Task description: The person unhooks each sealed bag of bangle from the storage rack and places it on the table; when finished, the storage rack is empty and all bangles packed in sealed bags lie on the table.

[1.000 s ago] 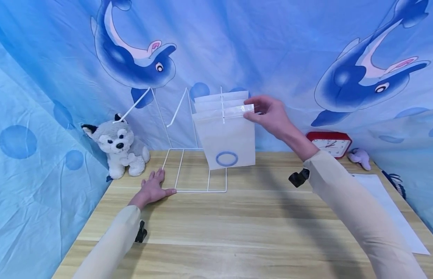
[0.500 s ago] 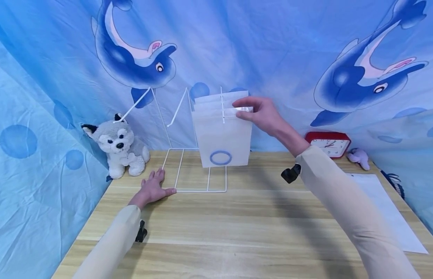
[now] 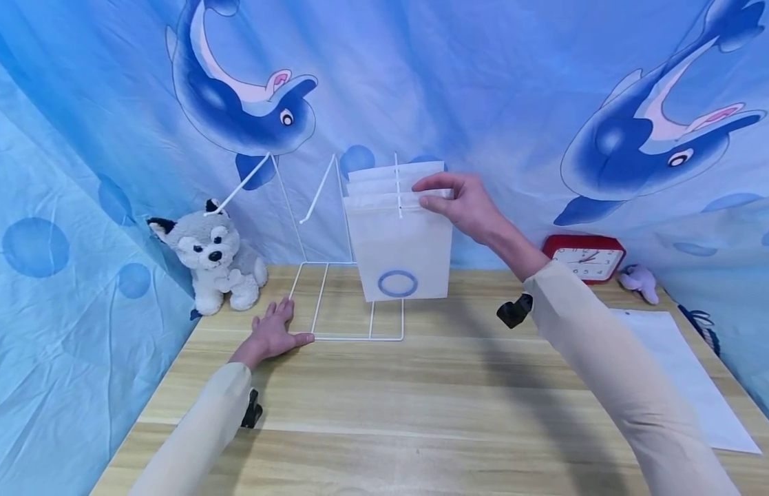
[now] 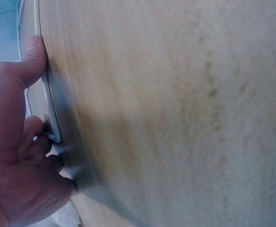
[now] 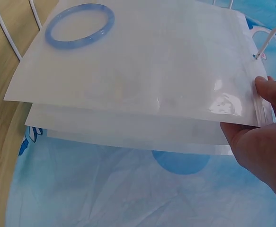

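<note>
A white wire display rack (image 3: 357,338) with hooks stands on the table. Several flat white zip bags hang one behind another on its right hook. Through the front bag (image 3: 415,241) shows a blue ring (image 3: 397,283), like a bangle. My right hand (image 3: 467,207) pinches that bag's upper right corner beside the hook, whose tip passes through the bag's top edge in the right wrist view. My left hand (image 3: 272,335) rests on the front left corner of the rack's base, fingers spread and thumb (image 4: 33,54) along the front rod. The bags behind are mostly hidden.
A plush husky (image 3: 217,258) sits left of the rack. At the right are a red clock (image 3: 584,258), a small purple plush (image 3: 639,282) and a white sheet (image 3: 675,372). A blue dolphin-print cloth (image 3: 458,83) hangs behind the table.
My right hand has moved a little left with the corner of the front bag, bringing that bag closer over the ones behind. The left hand stays on the rack's base.
</note>
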The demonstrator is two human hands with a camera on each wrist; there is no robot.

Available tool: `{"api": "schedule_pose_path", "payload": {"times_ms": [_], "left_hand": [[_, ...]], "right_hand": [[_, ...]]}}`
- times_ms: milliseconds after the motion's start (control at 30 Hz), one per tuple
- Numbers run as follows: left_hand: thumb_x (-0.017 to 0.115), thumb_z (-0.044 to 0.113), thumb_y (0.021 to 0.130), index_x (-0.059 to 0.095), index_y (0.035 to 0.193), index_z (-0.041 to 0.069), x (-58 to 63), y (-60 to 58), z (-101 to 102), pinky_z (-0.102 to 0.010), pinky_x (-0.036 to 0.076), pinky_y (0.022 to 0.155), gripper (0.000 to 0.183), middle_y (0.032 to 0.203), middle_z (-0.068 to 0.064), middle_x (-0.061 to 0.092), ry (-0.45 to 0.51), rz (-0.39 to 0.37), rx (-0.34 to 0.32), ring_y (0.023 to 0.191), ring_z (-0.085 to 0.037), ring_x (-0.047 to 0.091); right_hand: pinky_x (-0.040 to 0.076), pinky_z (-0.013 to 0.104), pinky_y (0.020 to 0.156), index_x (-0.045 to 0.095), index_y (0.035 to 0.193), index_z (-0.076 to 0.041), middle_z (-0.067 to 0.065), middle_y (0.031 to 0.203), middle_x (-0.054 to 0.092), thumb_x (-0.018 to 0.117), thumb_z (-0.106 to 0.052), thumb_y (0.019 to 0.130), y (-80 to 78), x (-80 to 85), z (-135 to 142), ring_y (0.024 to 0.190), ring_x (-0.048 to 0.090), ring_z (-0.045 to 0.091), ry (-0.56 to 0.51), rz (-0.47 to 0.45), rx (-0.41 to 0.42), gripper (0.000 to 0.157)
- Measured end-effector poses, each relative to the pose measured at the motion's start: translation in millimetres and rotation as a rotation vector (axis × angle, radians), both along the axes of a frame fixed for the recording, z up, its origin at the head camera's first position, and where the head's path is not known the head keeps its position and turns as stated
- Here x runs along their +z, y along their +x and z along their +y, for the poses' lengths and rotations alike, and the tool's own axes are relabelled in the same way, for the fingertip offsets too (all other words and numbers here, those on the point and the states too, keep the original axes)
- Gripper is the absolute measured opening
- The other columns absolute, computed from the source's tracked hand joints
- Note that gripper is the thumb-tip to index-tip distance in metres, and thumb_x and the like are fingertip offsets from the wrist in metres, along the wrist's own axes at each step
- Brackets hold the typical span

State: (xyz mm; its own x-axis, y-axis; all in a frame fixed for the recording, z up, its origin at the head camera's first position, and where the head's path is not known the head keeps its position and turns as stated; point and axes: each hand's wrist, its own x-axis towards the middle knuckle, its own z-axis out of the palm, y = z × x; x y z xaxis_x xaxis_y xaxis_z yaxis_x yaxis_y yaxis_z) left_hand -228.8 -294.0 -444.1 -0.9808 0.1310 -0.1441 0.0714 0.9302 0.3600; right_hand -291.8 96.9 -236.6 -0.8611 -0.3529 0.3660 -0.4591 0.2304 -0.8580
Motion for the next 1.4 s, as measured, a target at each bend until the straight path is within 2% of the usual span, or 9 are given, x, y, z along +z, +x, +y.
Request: {"api": "schedule_pose_path", "payload": {"times_ms": [500,733,1033,1233,1400], "left_hand": [[0.067,0.050,0.091,0.016,0.152,-0.014,2.6,0.0,2,-0.073,0.004,0.110,0.102,0.161,-0.030,0.008,-0.006,-0.019,-0.001,0.145,-0.053,0.003],[0.067,0.050,0.091,0.016,0.152,-0.014,1.4,-1.6,1,-0.073,0.004,0.110,0.102,0.161,-0.030,0.009,-0.011,-0.013,-0.002,0.145,-0.053,0.004],[0.068,0.049,0.091,0.016,0.152,-0.014,0.9,-2.3,1,-0.073,0.004,0.110,0.102,0.160,-0.031,0.009,-0.006,-0.012,0.004,0.145,-0.053,0.004],[0.068,0.049,0.091,0.016,0.152,-0.014,0.8,-2.1,1,-0.072,0.004,0.110,0.102,0.160,-0.030,0.009,-0.006,-0.016,0.007,0.146,-0.052,0.004],[0.068,0.050,0.091,0.016,0.152,-0.014,1.8,-1.4,1,-0.072,0.003,0.110,0.103,0.161,-0.030,0.009,0.001,-0.018,0.007,0.146,-0.052,0.003]], "right_hand": [[0.059,0.032,0.072,0.073,0.113,-0.001,0.010,0.117,0.066,0.069,-0.006,0.095,17.5,3.2,4,0.083,0.070,0.022,-0.037,-0.010,0.054,0.019],[0.059,0.033,0.073,0.073,0.115,-0.002,0.009,0.118,0.064,0.068,-0.010,0.096,28.6,5.1,7,0.085,0.070,0.023,-0.014,-0.014,0.049,0.020],[0.059,0.033,0.069,0.074,0.113,-0.004,0.009,0.112,0.068,0.069,-0.009,0.095,41.4,9.7,11,0.077,0.070,0.024,-0.024,-0.024,0.039,0.019],[0.059,0.032,0.070,0.074,0.112,-0.005,0.012,0.106,0.070,0.069,-0.008,0.095,50.6,14.1,14,0.079,0.071,0.023,-0.040,-0.037,0.046,0.018],[0.057,0.029,0.065,0.075,0.111,-0.007,0.010,0.106,0.069,0.070,-0.009,0.095,55.1,16.6,17,0.073,0.067,0.023,-0.048,-0.021,0.046,0.017]]}}
